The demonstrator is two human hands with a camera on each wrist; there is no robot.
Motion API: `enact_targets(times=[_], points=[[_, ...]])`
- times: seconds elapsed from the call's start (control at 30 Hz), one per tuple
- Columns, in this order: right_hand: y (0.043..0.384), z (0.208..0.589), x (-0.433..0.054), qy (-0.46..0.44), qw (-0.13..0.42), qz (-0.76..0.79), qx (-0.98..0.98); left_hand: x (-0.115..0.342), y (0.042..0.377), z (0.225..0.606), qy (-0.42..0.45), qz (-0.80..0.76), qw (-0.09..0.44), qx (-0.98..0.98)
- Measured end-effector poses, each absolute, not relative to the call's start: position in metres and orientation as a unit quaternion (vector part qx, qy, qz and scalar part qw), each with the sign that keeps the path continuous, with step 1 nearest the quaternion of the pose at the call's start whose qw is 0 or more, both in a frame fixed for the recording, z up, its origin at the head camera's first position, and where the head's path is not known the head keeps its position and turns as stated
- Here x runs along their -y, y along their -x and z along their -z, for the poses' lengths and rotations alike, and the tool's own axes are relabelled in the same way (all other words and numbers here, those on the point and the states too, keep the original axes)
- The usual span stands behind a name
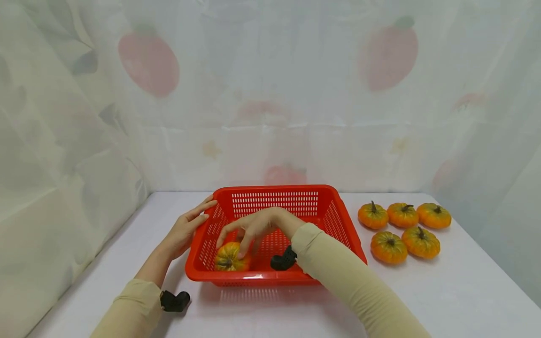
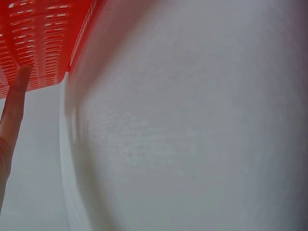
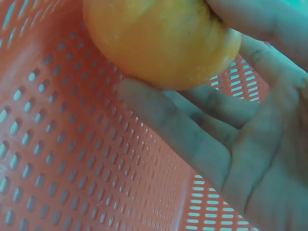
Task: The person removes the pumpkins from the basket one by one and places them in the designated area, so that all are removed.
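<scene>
A red plastic basket (image 1: 270, 276) with slotted walls stands in the middle of the table. Inside its near left corner is a small orange-green pumpkin (image 1: 228, 258). My right hand (image 1: 259, 227) reaches down into the basket and grips this pumpkin, thumb on one side and fingers on the other; the right wrist view shows the pumpkin (image 3: 159, 43) up close. On the basket's left side rests my left hand (image 1: 186, 232), fingers at the rim. One nearly straight finger (image 2: 15, 103) touches the slotted wall in the left wrist view.
Several more small pumpkins (image 1: 389, 247) sit in two rows on the white table (image 1: 469, 277), right of the basket. A pale curtain (image 1: 270, 61) with faded fruit prints hangs behind the table. Black wrist devices (image 1: 175, 301) are worn at both cuffs.
</scene>
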State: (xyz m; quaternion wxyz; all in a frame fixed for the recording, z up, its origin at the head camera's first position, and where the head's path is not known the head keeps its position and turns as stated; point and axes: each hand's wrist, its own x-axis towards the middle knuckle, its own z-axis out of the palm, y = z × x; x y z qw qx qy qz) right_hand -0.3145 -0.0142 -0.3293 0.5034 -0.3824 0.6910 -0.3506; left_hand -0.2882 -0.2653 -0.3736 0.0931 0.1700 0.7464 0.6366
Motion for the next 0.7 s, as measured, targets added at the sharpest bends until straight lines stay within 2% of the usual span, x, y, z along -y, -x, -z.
enact_targets(times=[0.37, 0.7], points=[[0.317, 0.313, 0.015, 0.375, 0.502, 0.343, -0.701, 0.276, 0.285, 0.374, -0.162, -0.63, 0.096, -0.753], [0.33, 0.298, -0.007, 0.372, 0.49, 0.37, -0.696, 0.272, 0.289, 0.372, -0.162, -0.639, 0.097, -0.745]])
